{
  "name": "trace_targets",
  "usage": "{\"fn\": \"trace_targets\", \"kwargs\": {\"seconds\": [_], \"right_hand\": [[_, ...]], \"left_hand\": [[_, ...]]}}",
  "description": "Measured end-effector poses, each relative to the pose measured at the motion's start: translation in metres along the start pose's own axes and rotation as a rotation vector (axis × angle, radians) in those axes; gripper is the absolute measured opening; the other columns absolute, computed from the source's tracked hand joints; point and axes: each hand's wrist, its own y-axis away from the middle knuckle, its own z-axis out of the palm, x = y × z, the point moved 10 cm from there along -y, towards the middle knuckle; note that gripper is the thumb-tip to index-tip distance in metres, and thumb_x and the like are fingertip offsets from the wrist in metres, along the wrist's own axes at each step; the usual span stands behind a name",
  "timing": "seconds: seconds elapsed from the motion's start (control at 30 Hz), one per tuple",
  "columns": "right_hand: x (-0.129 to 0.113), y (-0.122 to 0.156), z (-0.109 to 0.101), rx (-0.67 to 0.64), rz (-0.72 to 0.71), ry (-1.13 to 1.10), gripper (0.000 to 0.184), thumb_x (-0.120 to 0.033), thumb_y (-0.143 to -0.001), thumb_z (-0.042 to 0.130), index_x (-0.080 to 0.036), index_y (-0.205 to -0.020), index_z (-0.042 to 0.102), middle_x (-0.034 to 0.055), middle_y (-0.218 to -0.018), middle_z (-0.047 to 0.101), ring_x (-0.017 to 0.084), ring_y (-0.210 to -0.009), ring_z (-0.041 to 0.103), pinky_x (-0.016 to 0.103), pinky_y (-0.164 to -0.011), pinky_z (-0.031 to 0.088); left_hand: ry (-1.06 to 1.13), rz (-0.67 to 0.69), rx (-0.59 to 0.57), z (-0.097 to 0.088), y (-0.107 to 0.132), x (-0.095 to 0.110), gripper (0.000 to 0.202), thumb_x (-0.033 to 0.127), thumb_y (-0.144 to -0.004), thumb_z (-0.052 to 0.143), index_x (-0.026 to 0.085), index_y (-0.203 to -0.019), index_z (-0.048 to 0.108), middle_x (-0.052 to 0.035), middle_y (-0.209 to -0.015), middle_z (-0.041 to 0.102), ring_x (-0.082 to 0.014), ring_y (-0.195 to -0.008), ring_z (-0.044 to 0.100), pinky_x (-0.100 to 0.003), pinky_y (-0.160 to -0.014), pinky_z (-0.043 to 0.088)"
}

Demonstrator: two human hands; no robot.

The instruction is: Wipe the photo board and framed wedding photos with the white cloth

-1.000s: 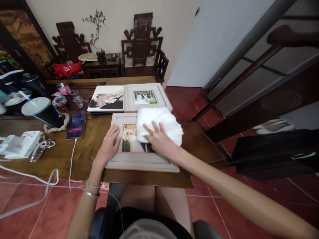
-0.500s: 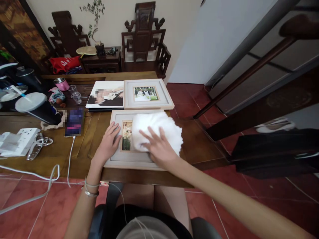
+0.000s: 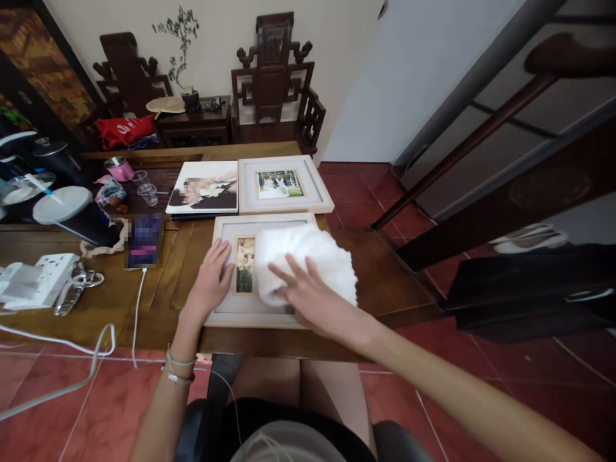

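Observation:
A pale wooden picture frame (image 3: 269,321) lies flat on the table's near side, its small photo (image 3: 245,266) partly covered. My left hand (image 3: 214,276) rests with fingers stretched along the frame's left border. Over the frame's middle and right side lies a folded white cloth (image 3: 308,240) with a frilled edge. My right hand (image 3: 312,292) bears down on this cloth and holds it against the frame, its fingers partly spread and some tips sunk in the fabric.
Behind lie a second framed photo (image 3: 289,202) and a photo panel (image 3: 202,186). Leftward are a phone (image 3: 144,240) on a white cable, a lidded cup with straw (image 3: 72,212), a power strip (image 3: 48,282) and a clear hair clip (image 3: 74,289). The wooden table (image 3: 385,276) extends rightward.
My right hand and the white cloth have shifted slightly toward me and to the right over the frame. My left hand stays on the frame's left border.

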Motion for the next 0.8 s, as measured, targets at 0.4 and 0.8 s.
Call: {"fn": "trace_targets", "kwargs": {"seconds": [0.4,0.8], "right_hand": [[-0.036,-0.011,-0.017,-0.004,-0.023,-0.069,0.04,0.001,-0.074,0.049,-0.02,-0.097,0.074,0.0076,-0.151,0.045,0.036,-0.141,0.034,0.062,-0.113,0.028],[-0.022,-0.101,-0.03,0.225,-0.068,0.176,0.038,-0.005,-0.096,0.032,-0.01,-0.112,0.066,0.0185,-0.14,0.05,0.039,-0.136,0.036,0.064,-0.11,0.028]], "left_hand": [[-0.038,-0.007,-0.048,0.006,0.001,0.001,0.047,0.032,-0.102,0.029,0.011,-0.139,0.049,-0.0157,-0.15,0.045,-0.0254,-0.146,0.029,-0.052,-0.118,0.03],[0.157,0.003,0.035,-0.013,-0.001,0.013,0.062,0.049,-0.102,0.024,0.015,-0.153,0.024,-0.0161,-0.16,0.025,-0.0231,-0.149,0.022,-0.046,-0.122,0.018]]}}
